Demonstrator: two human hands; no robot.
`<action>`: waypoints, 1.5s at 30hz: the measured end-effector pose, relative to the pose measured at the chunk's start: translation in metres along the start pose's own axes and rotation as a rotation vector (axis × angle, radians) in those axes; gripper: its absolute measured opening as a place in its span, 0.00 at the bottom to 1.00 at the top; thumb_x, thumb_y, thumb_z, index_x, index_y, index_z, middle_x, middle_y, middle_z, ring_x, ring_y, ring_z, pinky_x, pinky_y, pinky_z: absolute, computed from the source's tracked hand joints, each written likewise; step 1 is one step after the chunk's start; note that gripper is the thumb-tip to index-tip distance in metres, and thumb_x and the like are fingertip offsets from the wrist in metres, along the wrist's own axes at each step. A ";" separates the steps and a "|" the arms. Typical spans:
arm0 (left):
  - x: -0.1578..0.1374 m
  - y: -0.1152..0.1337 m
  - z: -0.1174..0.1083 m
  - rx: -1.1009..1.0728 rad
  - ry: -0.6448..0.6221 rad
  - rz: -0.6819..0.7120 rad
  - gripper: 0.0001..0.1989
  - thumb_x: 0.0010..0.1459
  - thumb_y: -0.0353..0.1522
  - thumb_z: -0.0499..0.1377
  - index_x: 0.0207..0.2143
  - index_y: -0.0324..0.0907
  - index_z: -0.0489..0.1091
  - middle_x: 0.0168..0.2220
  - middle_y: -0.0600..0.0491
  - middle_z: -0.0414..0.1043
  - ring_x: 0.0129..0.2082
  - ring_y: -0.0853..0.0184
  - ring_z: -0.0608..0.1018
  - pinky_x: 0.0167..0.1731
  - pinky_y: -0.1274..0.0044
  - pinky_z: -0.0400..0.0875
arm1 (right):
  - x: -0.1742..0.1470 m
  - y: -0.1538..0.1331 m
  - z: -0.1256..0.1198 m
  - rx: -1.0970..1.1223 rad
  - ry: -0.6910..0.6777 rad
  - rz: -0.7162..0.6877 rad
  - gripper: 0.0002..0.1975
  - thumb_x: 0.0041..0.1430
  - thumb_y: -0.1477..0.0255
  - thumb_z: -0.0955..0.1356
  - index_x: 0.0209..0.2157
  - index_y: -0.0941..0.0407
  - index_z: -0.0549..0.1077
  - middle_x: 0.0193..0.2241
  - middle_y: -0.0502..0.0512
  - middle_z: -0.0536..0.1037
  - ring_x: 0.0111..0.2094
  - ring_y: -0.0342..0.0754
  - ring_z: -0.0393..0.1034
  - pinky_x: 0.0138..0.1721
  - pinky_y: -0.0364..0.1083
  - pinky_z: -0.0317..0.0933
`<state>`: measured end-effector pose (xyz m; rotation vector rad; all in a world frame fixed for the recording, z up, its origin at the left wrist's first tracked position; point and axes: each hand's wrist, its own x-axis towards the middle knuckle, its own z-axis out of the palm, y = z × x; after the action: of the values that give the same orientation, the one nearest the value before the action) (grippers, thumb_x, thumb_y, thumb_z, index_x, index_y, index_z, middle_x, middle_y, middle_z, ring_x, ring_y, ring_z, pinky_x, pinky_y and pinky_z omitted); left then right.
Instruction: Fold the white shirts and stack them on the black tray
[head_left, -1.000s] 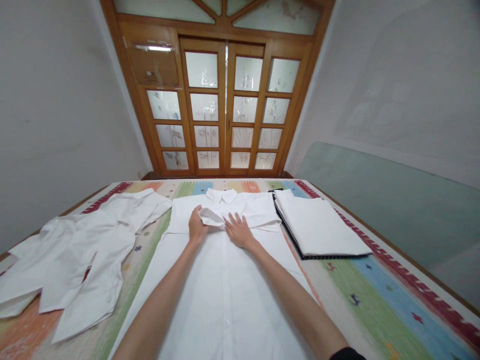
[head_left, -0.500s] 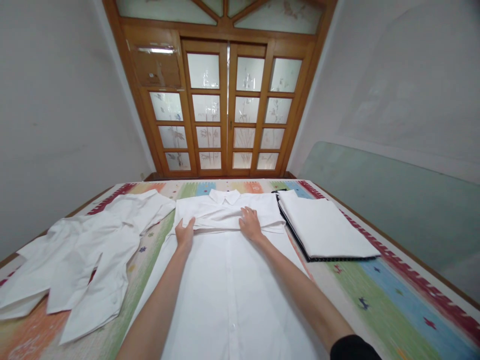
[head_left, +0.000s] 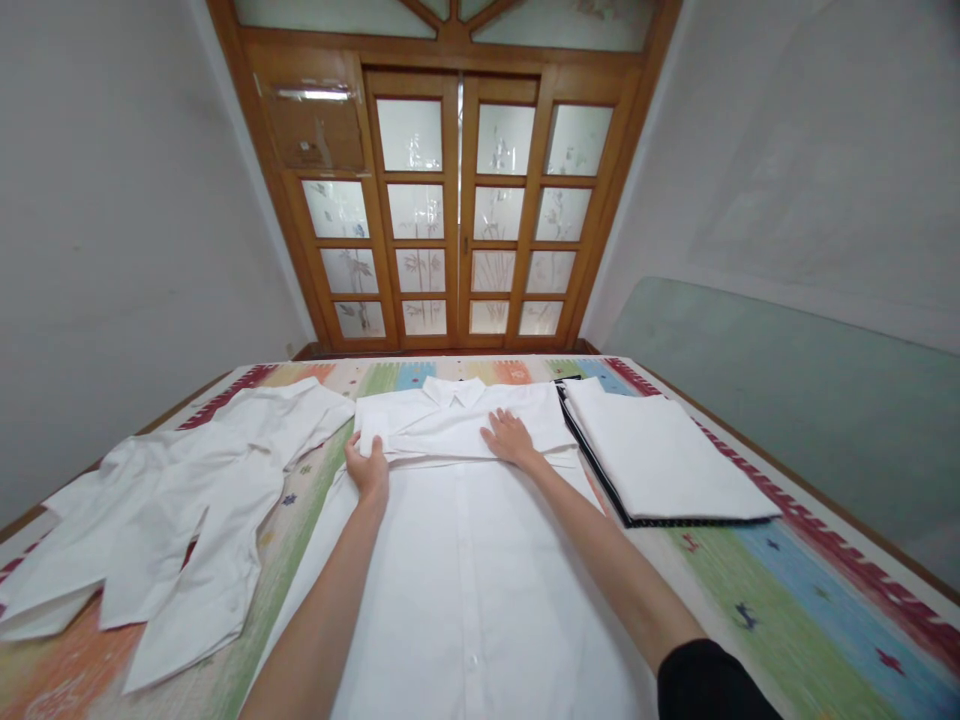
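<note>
Since a second ago the folded sleeve has been dragged outward from the chest, so the hands are now spread wide. Its end is pinched in the left hand, fingers closed on the cloth, while the right hand is pressed flat, fingers open (nothing gripped). The white shirt is laid collar-away, long axis running toward the door, on the striped mat.
</note>
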<state>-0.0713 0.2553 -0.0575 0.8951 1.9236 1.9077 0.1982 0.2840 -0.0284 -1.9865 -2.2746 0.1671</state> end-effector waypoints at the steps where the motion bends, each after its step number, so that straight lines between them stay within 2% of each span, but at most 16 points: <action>1: -0.001 0.001 -0.001 -0.006 0.008 0.001 0.19 0.51 0.32 0.60 0.47 0.40 0.65 0.46 0.47 0.71 0.46 0.62 0.75 0.49 0.70 0.68 | -0.001 0.004 -0.003 -0.004 -0.032 0.020 0.30 0.68 0.61 0.53 0.64 0.63 0.53 0.66 0.65 0.50 0.66 0.57 0.41 0.63 0.54 0.37; 6: -0.003 0.006 -0.002 -0.026 0.033 -0.001 0.21 0.50 0.31 0.60 0.48 0.41 0.64 0.43 0.48 0.71 0.43 0.62 0.75 0.48 0.69 0.68 | -0.016 0.022 -0.012 -0.042 -0.077 0.060 0.31 0.68 0.60 0.52 0.66 0.63 0.50 0.67 0.64 0.46 0.67 0.57 0.38 0.63 0.54 0.36; 11: -0.006 0.009 -0.003 -0.019 0.046 -0.006 0.21 0.50 0.30 0.58 0.48 0.43 0.63 0.44 0.49 0.71 0.44 0.61 0.75 0.48 0.70 0.67 | -0.044 0.031 -0.006 -0.114 -0.029 0.090 0.34 0.67 0.55 0.51 0.66 0.64 0.49 0.67 0.65 0.47 0.66 0.59 0.39 0.62 0.54 0.35; 15: -0.009 0.013 -0.005 0.022 0.052 0.037 0.18 0.51 0.30 0.57 0.47 0.43 0.65 0.44 0.48 0.71 0.45 0.60 0.74 0.49 0.69 0.66 | -0.063 0.033 -0.013 -0.181 0.009 0.044 0.32 0.66 0.58 0.53 0.64 0.65 0.54 0.64 0.67 0.54 0.64 0.60 0.47 0.60 0.53 0.41; 19: -0.010 0.014 -0.007 0.044 0.053 0.066 0.14 0.52 0.29 0.56 0.43 0.44 0.67 0.44 0.49 0.72 0.47 0.60 0.73 0.50 0.69 0.64 | -0.073 0.044 -0.033 -0.276 -0.012 -0.051 0.24 0.62 0.63 0.60 0.56 0.58 0.65 0.56 0.66 0.68 0.55 0.59 0.62 0.54 0.55 0.49; 21: -0.009 0.013 -0.007 0.041 0.052 0.066 0.12 0.52 0.29 0.55 0.41 0.44 0.68 0.43 0.50 0.72 0.47 0.60 0.73 0.51 0.69 0.64 | -0.075 0.053 -0.043 -0.340 -0.004 -0.057 0.19 0.60 0.66 0.62 0.51 0.58 0.69 0.50 0.65 0.72 0.51 0.58 0.64 0.51 0.55 0.50; 24: -0.007 0.011 -0.006 0.032 0.052 0.060 0.10 0.52 0.29 0.55 0.39 0.44 0.68 0.42 0.51 0.72 0.47 0.61 0.73 0.51 0.69 0.63 | -0.076 0.067 -0.054 -0.411 0.065 -0.060 0.14 0.59 0.71 0.63 0.45 0.60 0.72 0.46 0.66 0.74 0.50 0.58 0.63 0.49 0.54 0.52; 30: -0.005 0.006 -0.004 0.018 0.051 0.045 0.08 0.51 0.30 0.55 0.35 0.44 0.69 0.39 0.52 0.73 0.45 0.61 0.73 0.51 0.68 0.63 | -0.068 0.088 -0.062 -0.304 0.100 0.002 0.14 0.58 0.72 0.63 0.43 0.61 0.74 0.43 0.64 0.74 0.48 0.56 0.65 0.45 0.48 0.56; 34: -0.004 0.006 -0.004 0.013 0.047 0.038 0.07 0.51 0.30 0.55 0.34 0.44 0.69 0.39 0.52 0.73 0.44 0.61 0.74 0.51 0.69 0.63 | -0.064 0.095 -0.059 -0.228 0.162 -0.015 0.12 0.58 0.75 0.63 0.42 0.62 0.74 0.42 0.64 0.72 0.47 0.53 0.65 0.48 0.45 0.55; 38: -0.003 0.007 -0.005 0.012 0.032 0.032 0.07 0.50 0.30 0.55 0.34 0.43 0.70 0.39 0.51 0.73 0.45 0.60 0.73 0.52 0.68 0.63 | -0.067 0.099 -0.055 -0.200 0.186 -0.027 0.12 0.55 0.78 0.63 0.42 0.61 0.72 0.42 0.63 0.71 0.44 0.52 0.66 0.45 0.45 0.56; 41: -0.004 0.007 -0.005 0.011 0.023 0.028 0.08 0.50 0.30 0.54 0.34 0.43 0.70 0.39 0.51 0.73 0.45 0.61 0.74 0.52 0.69 0.63 | -0.070 0.097 -0.055 -0.218 0.172 -0.033 0.14 0.54 0.75 0.66 0.43 0.60 0.71 0.44 0.62 0.70 0.44 0.52 0.66 0.44 0.45 0.57; 45: -0.004 0.008 -0.006 0.010 0.013 0.026 0.07 0.51 0.30 0.54 0.34 0.43 0.70 0.39 0.51 0.73 0.45 0.61 0.74 0.51 0.69 0.63 | -0.072 0.086 -0.053 -0.271 0.164 0.015 0.20 0.57 0.60 0.66 0.44 0.59 0.70 0.45 0.63 0.69 0.44 0.54 0.66 0.43 0.47 0.58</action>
<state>-0.0697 0.2475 -0.0502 0.9165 1.9405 1.9246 0.3006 0.2243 0.0088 -2.0509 -2.2787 -0.3083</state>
